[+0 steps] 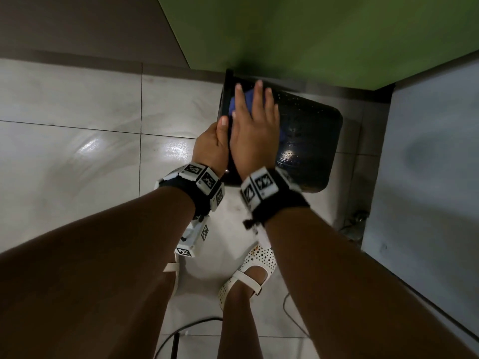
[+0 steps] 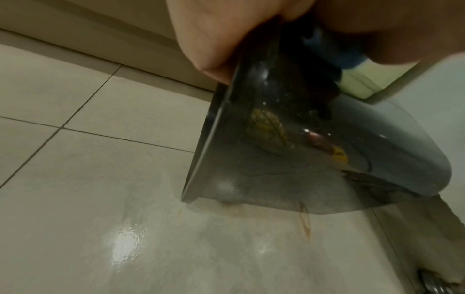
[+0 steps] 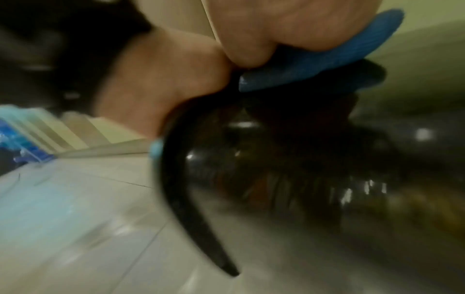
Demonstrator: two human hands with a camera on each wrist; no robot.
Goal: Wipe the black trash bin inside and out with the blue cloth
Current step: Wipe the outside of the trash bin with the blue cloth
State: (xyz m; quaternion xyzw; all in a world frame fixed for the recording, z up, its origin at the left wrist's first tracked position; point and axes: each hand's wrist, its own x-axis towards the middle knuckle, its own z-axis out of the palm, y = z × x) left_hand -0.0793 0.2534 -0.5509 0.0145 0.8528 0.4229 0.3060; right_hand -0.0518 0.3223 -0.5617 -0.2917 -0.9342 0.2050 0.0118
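Observation:
The black trash bin (image 1: 305,136) (image 2: 314,159) (image 3: 276,159) lies on its side on the tiled floor, its mouth turned to the left. My left hand (image 1: 212,143) (image 2: 214,39) grips the rim at the mouth, thumb on top. My right hand (image 1: 255,120) (image 3: 289,23) lies flat with straight fingers on the blue cloth (image 1: 242,102) (image 2: 334,51) (image 3: 314,65), pressing it onto the bin's upper outer side near the rim. Most of the cloth is hidden under the palm. The right wrist view is blurred.
A green wall (image 1: 311,35) stands right behind the bin and a pale grey cabinet side (image 1: 427,177) closes the right. Glossy white tiles (image 1: 77,125) stretch to the left. My sandalled foot (image 1: 254,270) and a dark cable (image 1: 186,330) are near the bottom.

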